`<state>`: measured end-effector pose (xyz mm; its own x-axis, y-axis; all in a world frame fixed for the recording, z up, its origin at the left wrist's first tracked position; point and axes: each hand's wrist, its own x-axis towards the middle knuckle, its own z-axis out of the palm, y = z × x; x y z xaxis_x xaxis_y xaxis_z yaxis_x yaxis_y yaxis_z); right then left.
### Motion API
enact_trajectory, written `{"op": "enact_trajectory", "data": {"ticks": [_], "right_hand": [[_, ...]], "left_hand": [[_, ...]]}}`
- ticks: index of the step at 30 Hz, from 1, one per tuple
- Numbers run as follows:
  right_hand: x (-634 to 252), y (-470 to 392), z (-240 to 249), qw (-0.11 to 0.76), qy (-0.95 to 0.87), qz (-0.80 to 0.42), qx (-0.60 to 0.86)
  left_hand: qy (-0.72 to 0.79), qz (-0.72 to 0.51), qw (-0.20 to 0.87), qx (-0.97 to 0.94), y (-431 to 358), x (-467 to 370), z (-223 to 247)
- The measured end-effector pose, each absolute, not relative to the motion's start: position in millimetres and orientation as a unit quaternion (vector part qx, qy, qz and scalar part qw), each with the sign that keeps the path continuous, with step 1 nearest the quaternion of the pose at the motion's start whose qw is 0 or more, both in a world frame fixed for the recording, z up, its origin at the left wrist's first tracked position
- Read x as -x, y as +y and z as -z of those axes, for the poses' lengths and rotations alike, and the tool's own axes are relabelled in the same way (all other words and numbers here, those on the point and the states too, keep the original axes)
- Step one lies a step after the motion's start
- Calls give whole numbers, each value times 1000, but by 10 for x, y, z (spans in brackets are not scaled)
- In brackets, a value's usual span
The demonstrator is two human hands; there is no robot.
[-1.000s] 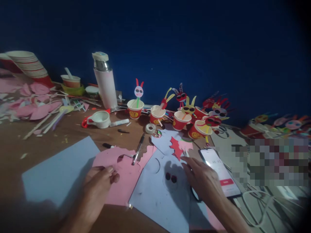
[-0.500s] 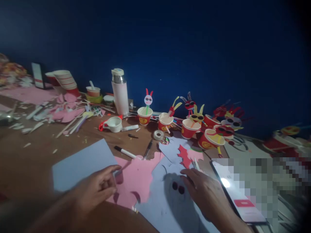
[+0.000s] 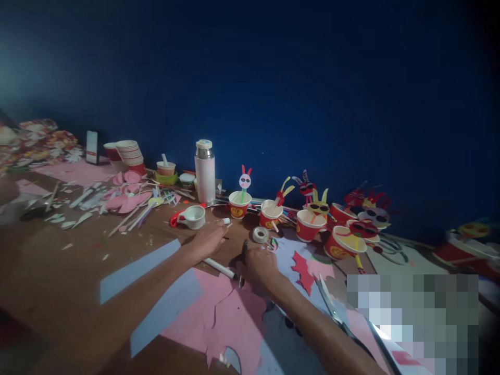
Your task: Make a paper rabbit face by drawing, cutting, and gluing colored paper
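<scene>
My left hand (image 3: 209, 240) reaches over the brown table behind the light blue paper, its fingers closed around the white marker (image 3: 226, 222) beside the grey cup (image 3: 194, 217). My right hand (image 3: 261, 263) is closed on a black pen (image 3: 242, 260), which stands nearly upright over the edge of the pink paper (image 3: 230, 317). Between the hands lies a white marker with a dark cap (image 3: 219, 267). A roll of tape (image 3: 260, 235) sits just behind my right hand.
Red paper cups (image 3: 310, 225) with paper faces on sticks line the wall. A pink flask (image 3: 205, 174) stands behind the grey cup. Open scissors (image 3: 332, 304) lie right of my right forearm. Pink scraps (image 3: 125, 200) and sticks cover the left side.
Both hands have moved forward over the table. My left hand has reached the marker by the cup, and my right hand has left the light paper and taken the black pen.
</scene>
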<state>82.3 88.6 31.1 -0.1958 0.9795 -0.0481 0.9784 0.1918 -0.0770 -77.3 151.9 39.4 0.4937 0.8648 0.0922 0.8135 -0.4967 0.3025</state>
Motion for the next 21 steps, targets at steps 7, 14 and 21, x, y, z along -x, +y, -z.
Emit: {"op": "enact_trajectory", "data": {"ticks": [7, 14, 21], "right_hand": [[-1091, 689, -602, 89, -767, -79, 631], [-1435, 391, -938, 281, -751, -205, 562], [-1639, 135, -936, 201, -782, -167, 566]], "left_hand": [[473, -167, 165, -849, 1479, 875, -341], [426, -210, 310, -824, 1221, 864, -521], [381, -282, 548, -689, 1076, 839, -552]]}}
